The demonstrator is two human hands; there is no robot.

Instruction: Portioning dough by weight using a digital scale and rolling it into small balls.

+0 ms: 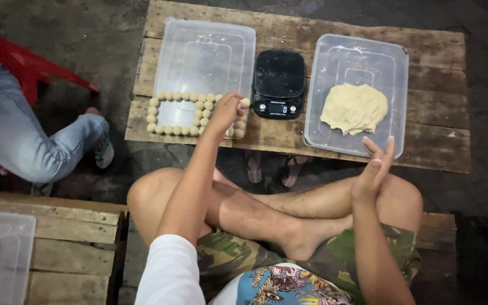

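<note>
Reaching toward ten o'clock, left hand [225, 112] pinches a dough ball [245, 103] at the tray [205, 56]; right hand [375, 169] hovers at two o'clock, fingers loose, empty, near the dough slab [354, 107]

On the wooden plank table [436, 152] you see a black kitchen scale [279, 83] in the middle. Far left sits another person in blue jeans [18, 135] by a red plastic chair [24, 65]. Striped sandals [272, 168] lie underneath.

Rough weathered wooden table [436, 48], clear smooth plastic trays [204, 51], glossy black scale [279, 73], matt soft dough [354, 107]
</note>
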